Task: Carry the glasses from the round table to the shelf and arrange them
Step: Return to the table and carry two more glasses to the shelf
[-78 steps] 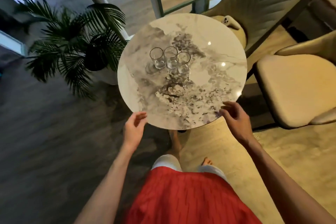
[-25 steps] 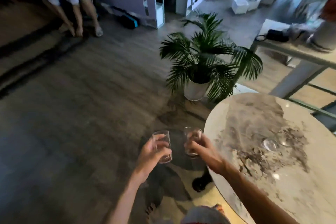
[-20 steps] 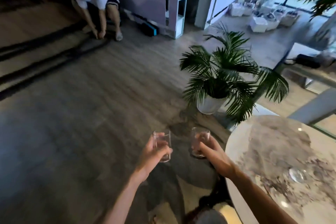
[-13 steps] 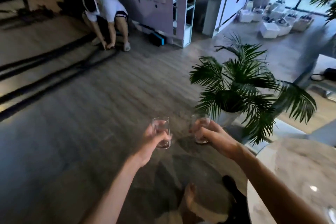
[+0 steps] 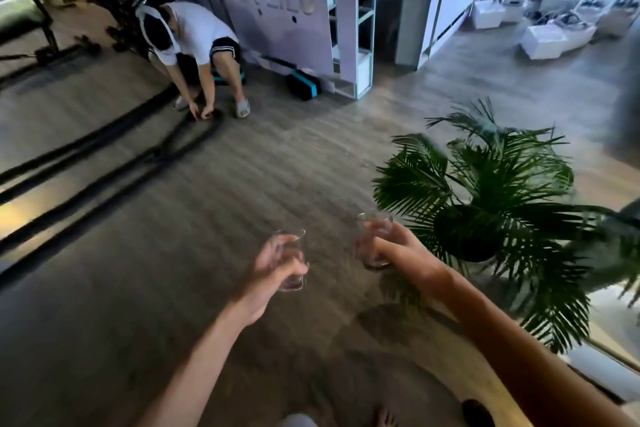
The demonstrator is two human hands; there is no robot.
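My left hand (image 5: 273, 270) grips a small clear glass (image 5: 290, 260), held upright over the wooden floor. To its right, my right hand (image 5: 398, 253) grips a second clear glass (image 5: 374, 239), also upright, a little higher. Both arms reach forward from the bottom of the view. A white open shelf unit (image 5: 360, 21) stands at the far wall, ahead and slightly right. The round table is out of view.
A potted palm (image 5: 485, 201) stands close on the right. A person in a white shirt (image 5: 194, 42) crouches by the far wall at the left. Dark cables (image 5: 104, 163) run across the floor on the left. White boxes (image 5: 554, 35) sit far right.
I have turned away from the round table, which has left the view. Both glasses stay in my hands, and the shelf unit and crouching person have come nearer.
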